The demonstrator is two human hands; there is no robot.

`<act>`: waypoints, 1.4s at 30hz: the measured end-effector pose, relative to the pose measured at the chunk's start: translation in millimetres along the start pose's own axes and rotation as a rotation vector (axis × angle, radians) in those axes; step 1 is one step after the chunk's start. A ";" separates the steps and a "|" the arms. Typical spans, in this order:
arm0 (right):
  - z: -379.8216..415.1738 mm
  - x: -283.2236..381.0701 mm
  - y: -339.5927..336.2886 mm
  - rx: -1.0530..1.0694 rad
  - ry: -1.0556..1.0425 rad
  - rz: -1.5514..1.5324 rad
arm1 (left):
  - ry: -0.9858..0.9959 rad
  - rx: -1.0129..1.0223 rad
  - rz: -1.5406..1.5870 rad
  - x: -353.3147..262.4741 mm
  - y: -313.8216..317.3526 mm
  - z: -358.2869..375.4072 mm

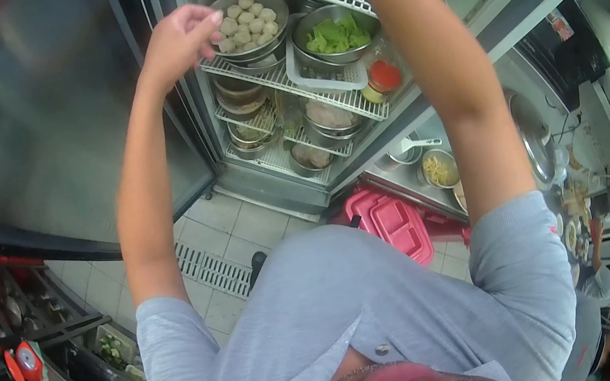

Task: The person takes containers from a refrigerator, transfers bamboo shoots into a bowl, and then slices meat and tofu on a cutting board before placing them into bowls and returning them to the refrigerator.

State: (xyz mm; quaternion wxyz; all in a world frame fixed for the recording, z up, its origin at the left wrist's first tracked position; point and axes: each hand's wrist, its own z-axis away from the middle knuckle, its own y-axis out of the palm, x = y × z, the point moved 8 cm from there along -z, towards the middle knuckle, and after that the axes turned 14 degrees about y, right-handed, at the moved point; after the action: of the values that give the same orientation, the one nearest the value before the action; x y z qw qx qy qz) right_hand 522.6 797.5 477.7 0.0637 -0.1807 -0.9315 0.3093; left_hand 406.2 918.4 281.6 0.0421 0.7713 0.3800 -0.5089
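Note:
My left hand (187,38) is raised at the left side of an open fridge, its fingers loosely bent and somewhat apart, with nothing visible in them. Its fingertips are beside the rim of a metal bowl of pale round balls (247,23) on a wire shelf; whether they touch it I cannot tell. My right forearm (428,30) reaches up past the top edge of the view, where the right hand is cut off. Between the arms, a metal bowl of green leaves (335,35) sits over a white plastic tray (306,80), near a red-lidded jar (384,77).
The glass fridge door (47,113) stands open at the left. Lower shelves hold stacked metal bowls (330,116). Pink containers (389,225) are low at the right, by a counter with a bowl of yellow food (438,168). Another person (607,282) is at the far right.

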 end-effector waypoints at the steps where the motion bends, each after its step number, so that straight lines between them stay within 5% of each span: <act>1: 31.2 3.8 -13.3 -0.033 -0.083 -0.099 | -0.009 0.006 0.023 8.2 2.2 14.7; 3: 99.8 8.4 -42.2 -0.113 -0.263 -0.296 | -0.036 0.026 0.075 22.5 4.4 43.6; 5: 170.0 -21.2 -11.1 0.276 0.042 -0.235 | -0.091 0.060 0.131 39.6 13.6 75.4; 7: 216.0 -72.2 28.9 0.354 0.222 0.070 | -0.142 0.102 0.203 64.6 29.2 98.3; 10: 237.1 -129.5 64.6 0.347 0.339 -0.001 | -0.148 0.195 0.274 73.5 58.7 111.6; 16: 219.7 -149.3 29.4 0.032 0.446 -0.083 | -0.127 0.263 0.244 77.8 78.5 123.1; 17: 218.0 -154.0 27.8 0.108 0.610 -0.156 | -0.130 0.275 0.231 77.1 79.9 125.0; 26: 220.0 -142.7 39.8 0.131 0.471 -0.152 | -0.150 0.233 0.216 84.7 76.7 147.8; 30: 226.9 -130.9 57.0 0.230 0.376 -0.132 | -0.224 0.149 0.287 98.5 67.7 178.1; 31: 231.8 -130.1 67.5 0.391 0.458 -0.108 | -0.280 0.116 0.324 109.3 64.2 191.3; 36: 247.9 -129.0 63.1 0.170 0.354 -0.103 | -0.697 0.048 0.334 240.6 50.8 341.5; 42: 253.6 -129.4 37.7 0.073 0.416 -0.112 | -1.209 -0.415 0.383 331.4 -42.1 579.8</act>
State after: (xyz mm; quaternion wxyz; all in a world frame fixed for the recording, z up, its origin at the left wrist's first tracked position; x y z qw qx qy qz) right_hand 595.3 636.6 251.2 0.2779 -0.1862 -0.8951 0.2947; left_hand 7.1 866.3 -253.0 0.4850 0.3798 0.2359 -0.7516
